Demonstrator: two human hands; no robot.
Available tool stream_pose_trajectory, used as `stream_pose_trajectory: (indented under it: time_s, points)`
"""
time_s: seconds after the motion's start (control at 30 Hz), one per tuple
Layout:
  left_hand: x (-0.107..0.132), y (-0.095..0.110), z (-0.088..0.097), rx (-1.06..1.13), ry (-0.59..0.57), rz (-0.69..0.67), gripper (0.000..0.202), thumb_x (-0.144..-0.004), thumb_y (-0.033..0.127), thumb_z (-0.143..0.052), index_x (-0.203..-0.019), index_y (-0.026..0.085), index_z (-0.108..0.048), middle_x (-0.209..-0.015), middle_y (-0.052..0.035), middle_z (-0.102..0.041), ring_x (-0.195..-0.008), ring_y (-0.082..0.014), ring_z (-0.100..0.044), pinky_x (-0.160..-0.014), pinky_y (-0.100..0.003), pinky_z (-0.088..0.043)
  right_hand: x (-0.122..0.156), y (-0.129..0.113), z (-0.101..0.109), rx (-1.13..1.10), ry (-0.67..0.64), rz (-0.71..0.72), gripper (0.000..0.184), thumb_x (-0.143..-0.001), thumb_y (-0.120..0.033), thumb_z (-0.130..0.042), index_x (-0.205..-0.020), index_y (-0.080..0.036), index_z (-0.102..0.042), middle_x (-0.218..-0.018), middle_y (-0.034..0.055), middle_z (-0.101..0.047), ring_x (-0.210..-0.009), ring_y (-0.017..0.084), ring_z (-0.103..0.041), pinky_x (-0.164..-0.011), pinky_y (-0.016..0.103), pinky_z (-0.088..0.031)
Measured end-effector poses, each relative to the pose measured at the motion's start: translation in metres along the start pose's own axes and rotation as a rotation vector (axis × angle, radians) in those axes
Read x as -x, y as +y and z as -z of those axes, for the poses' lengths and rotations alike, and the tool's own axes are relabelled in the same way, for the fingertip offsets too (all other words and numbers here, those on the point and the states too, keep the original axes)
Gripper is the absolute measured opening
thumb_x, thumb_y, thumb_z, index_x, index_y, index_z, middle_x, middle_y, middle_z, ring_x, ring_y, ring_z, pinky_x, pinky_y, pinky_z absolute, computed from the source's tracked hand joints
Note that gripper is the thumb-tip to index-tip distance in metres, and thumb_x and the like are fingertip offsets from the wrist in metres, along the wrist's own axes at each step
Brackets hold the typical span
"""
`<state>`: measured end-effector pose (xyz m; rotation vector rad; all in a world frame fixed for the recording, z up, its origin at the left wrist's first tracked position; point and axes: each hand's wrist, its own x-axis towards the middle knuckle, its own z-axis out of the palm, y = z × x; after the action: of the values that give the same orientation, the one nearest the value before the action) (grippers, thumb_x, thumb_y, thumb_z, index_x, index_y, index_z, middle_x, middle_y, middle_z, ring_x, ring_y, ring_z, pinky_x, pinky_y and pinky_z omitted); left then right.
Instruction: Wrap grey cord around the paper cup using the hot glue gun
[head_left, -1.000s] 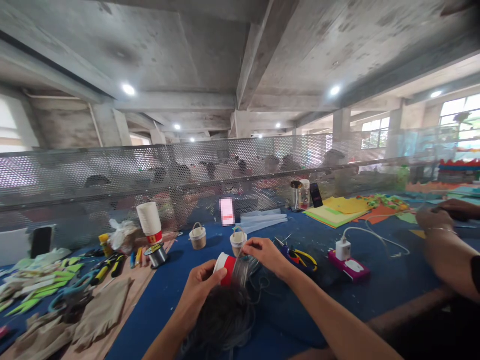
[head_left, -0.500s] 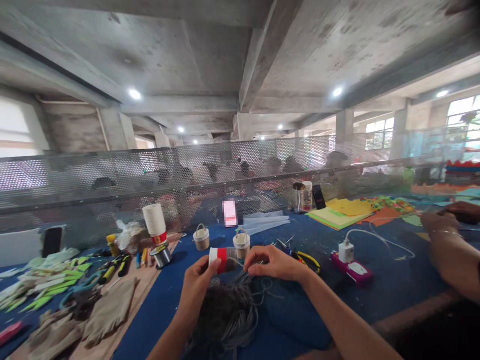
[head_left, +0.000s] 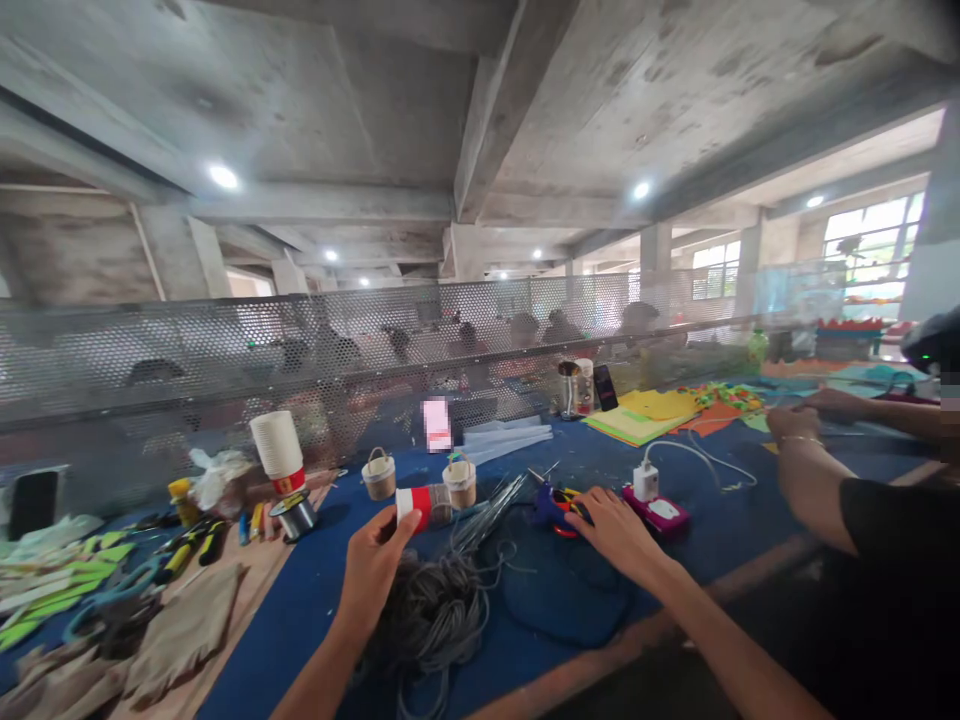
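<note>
My left hand [head_left: 379,555] is closed around a paper cup [head_left: 414,508] lying on its side. The cup is white and red, with grey cord wound round its far end. Below it on the table lies a loose heap of grey cord [head_left: 442,610]. Farther right, my right hand [head_left: 615,530] has its fingers curled over a tool with a yellow-and-black handle [head_left: 574,494]; the hand covers much of it. A blue-and-red object [head_left: 549,508] lies against that tool. Two small cord-wrapped cups with handles, a left one [head_left: 379,478] and a right one [head_left: 460,484], stand behind the held cup.
Left are stacked paper cups [head_left: 276,445], a wire spool [head_left: 294,516], gloves [head_left: 187,630] and cut green strips [head_left: 45,600]. A purple power socket [head_left: 664,512] with a charger sits right of my hand. Coloured sheets [head_left: 637,420] lie behind it. Another person's arms [head_left: 810,470] rest at the right.
My right hand has left the cord beside the cup and moved right onto the yellow-and-black handled tool. My left hand keeps hold of the cup. The view has turned slightly right.
</note>
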<state>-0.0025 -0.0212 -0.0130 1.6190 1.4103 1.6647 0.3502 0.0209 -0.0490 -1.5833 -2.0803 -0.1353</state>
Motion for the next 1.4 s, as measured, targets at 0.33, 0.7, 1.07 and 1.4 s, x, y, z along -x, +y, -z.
stream_pose_trajectory:
  time_s: [0.33,0.7,1.07,1.4]
  points:
    - [-0.002,-0.005,-0.002,-0.083,0.037,-0.004,0.041,-0.077,0.05,-0.066,-0.093,0.013,-0.074,-0.077,0.0012,-0.07,-0.074,-0.0196,-0.059,-0.069,-0.023,-0.044,0.002,-0.014,-0.004,0.16,0.022,0.016,0.019,-0.094,-0.031,-0.055,-0.099,-0.018,-0.068,-0.105,0.0122,-0.067,-0.103,0.029,-0.06,-0.089,0.042,-0.038]
    - [-0.006,-0.013,0.002,-0.107,0.009,-0.034,0.041,-0.08,0.052,-0.064,-0.091,0.015,-0.074,-0.074,0.0016,-0.067,-0.073,-0.0197,-0.058,-0.068,-0.026,-0.047,-0.001,-0.04,-0.007,-1.507,0.038,-0.198,0.038,-0.083,-0.054,-0.065,-0.092,-0.017,-0.064,-0.084,0.0054,-0.068,-0.073,0.018,-0.063,-0.073,0.033,-0.049]
    - [-0.006,-0.007,0.003,-0.071,0.035,-0.029,0.046,-0.075,0.057,-0.065,-0.086,0.014,-0.076,-0.072,-0.0003,-0.071,-0.071,-0.0208,-0.061,-0.065,-0.028,-0.05,-0.03,-0.079,-0.004,-1.836,-0.179,-0.133,0.027,-0.073,-0.033,-0.077,-0.09,-0.017,-0.064,-0.088,0.0039,-0.068,-0.082,0.017,-0.064,-0.08,0.03,-0.048]
    - [-0.007,-0.008,0.005,-0.097,0.025,-0.026,0.047,-0.077,0.056,-0.064,-0.095,0.015,-0.078,-0.081,-0.002,-0.075,-0.083,-0.0263,-0.065,-0.079,-0.034,-0.052,-0.07,-0.103,-0.024,-1.477,0.017,-0.169,0.029,-0.069,-0.032,-0.074,-0.09,-0.018,-0.06,-0.053,-0.0075,-0.052,-0.05,0.011,-0.044,-0.054,0.023,-0.035]
